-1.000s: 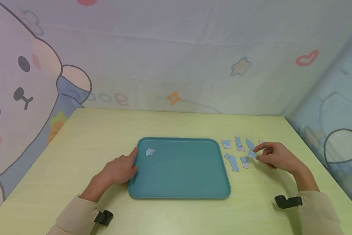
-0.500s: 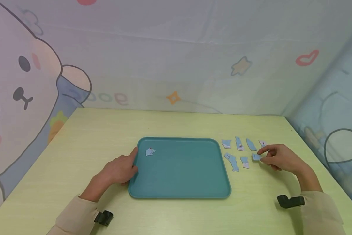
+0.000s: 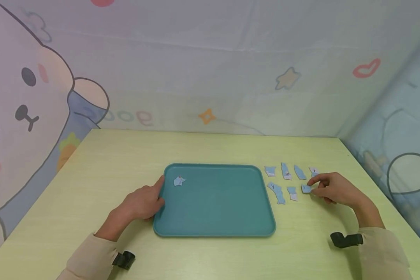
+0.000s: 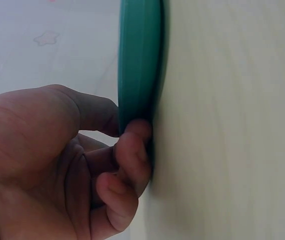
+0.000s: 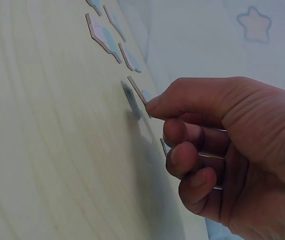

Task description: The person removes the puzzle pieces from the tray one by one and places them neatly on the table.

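Observation:
A teal tray lies on the table, its left rim gripped by my left hand. In the left wrist view the thumb is on the tray's rim and curled fingers sit against its side. Beyond the tray's right side, my right hand pinches a small light-blue puzzle piece between thumb and forefinger. The right wrist view has this piece edge-on and tilted just over the table, its shadow beside it. One puzzle piece with a white figure lies in the tray's far left corner.
Several flat puzzle pieces lie right of the tray, among them a long curved one, a blue-and-pink one and a pointed one. Another piece lies just past the right hand. A printed curtain hangs behind the table.
My right hand has shifted slightly right, bringing the small blue piece along, away from the pointed piece. The left hand and the tray have stayed put.

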A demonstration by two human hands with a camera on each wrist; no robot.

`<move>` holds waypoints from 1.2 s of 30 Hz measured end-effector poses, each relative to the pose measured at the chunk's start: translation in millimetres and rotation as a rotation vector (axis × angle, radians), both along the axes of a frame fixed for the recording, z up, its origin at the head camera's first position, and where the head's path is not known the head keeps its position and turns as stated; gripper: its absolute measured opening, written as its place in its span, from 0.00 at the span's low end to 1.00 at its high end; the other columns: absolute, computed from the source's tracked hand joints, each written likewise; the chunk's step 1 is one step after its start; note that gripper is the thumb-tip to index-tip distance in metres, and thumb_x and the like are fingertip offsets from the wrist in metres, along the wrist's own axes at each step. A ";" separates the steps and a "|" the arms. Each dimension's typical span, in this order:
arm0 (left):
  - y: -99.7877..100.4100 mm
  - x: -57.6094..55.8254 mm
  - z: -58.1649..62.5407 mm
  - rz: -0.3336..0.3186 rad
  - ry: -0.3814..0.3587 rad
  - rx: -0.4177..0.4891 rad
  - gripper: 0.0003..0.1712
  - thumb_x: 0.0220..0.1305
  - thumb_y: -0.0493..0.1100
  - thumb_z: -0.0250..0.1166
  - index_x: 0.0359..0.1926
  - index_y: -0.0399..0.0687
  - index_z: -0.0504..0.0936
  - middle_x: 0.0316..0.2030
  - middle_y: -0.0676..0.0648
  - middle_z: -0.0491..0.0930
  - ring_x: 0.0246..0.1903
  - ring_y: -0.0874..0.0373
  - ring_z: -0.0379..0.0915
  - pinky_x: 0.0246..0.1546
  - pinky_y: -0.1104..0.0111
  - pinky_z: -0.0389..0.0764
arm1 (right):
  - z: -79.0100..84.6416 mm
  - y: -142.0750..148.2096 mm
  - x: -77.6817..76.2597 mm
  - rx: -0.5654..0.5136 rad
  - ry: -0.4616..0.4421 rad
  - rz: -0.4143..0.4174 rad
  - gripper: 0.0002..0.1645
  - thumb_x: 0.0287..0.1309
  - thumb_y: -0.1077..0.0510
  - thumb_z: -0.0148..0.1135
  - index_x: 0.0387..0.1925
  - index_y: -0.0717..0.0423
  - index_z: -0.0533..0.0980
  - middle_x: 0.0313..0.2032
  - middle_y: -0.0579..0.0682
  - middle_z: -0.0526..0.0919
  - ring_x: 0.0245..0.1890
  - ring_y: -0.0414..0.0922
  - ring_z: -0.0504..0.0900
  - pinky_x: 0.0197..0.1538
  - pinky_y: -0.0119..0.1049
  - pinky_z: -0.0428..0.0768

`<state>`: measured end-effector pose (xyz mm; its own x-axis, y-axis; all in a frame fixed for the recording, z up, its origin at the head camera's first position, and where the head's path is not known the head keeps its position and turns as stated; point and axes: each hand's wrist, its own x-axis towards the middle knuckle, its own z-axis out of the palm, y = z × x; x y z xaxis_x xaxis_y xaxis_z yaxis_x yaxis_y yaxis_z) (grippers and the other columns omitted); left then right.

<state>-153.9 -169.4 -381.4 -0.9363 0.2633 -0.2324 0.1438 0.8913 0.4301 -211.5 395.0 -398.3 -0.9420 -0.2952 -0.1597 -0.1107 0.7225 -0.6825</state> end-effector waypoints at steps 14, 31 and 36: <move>-1.1 -0.5 0.1 -0.001 0.001 0.003 0.44 0.70 0.38 0.53 0.81 0.26 0.48 0.16 0.49 0.72 0.15 0.58 0.68 0.20 0.67 0.63 | 19.7 -9.9 4.9 0.038 0.036 0.012 0.28 0.67 0.60 0.65 0.66 0.67 0.75 0.25 0.51 0.76 0.16 0.41 0.71 0.22 0.35 0.70; 0.6 0.0 2.0 0.000 -0.005 0.006 0.44 0.71 0.38 0.53 0.82 0.26 0.48 0.17 0.49 0.72 0.15 0.58 0.69 0.20 0.68 0.64 | 43.7 -49.0 11.6 0.109 0.206 -0.013 0.25 0.68 0.55 0.69 0.63 0.60 0.79 0.28 0.49 0.78 0.19 0.47 0.77 0.27 0.36 0.72; 0.4 0.1 2.2 0.001 -0.006 0.003 0.44 0.71 0.38 0.53 0.82 0.26 0.48 0.17 0.49 0.72 0.15 0.58 0.68 0.20 0.68 0.64 | 49.0 -58.3 12.8 0.100 0.234 0.003 0.23 0.69 0.54 0.68 0.62 0.57 0.80 0.28 0.50 0.79 0.18 0.45 0.76 0.28 0.36 0.72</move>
<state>-153.9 -169.0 -379.2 -0.9351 0.2635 -0.2370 0.1408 0.8899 0.4340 -198.8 336.7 -349.3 -0.9558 -0.2921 0.0338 -0.2597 0.7846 -0.5630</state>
